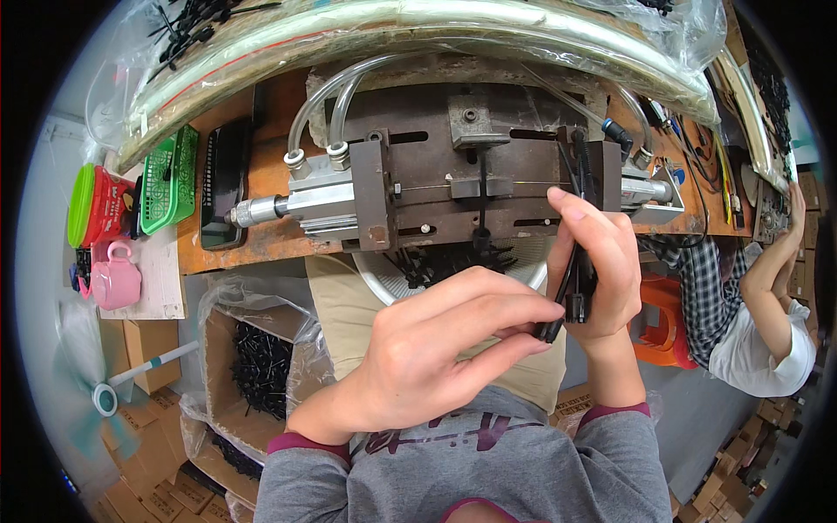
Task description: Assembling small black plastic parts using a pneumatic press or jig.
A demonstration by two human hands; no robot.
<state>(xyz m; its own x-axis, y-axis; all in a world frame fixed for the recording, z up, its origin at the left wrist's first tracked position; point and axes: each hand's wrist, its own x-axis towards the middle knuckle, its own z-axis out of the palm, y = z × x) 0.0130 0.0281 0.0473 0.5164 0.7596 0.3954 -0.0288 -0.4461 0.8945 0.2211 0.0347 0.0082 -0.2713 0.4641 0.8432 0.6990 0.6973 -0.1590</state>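
Note:
My right hand (610, 261) is wrapped round a few slim black rods with thicker ends (577, 301), held upright in front of the bench fixture. With thumb and fingertips my left hand (445, 336) pinches the lower end of one black rod (549, 329) beside that bunch. Another black rod (483, 196) stands in the middle of the brown metal fixture (427, 209), passing through a small grey block. Below it, a white basket (375, 283) holds a pile of similar black pieces, partly hidden by my left hand.
Metal air cylinders (323, 205) with clear hoses flank the fixture. To the left are a black tray (225, 192), green basket (179, 179), pink mug (116, 277) and small fan (105, 399). A lined box (261, 366) of black parts stands below. Another person (758, 340) works at right.

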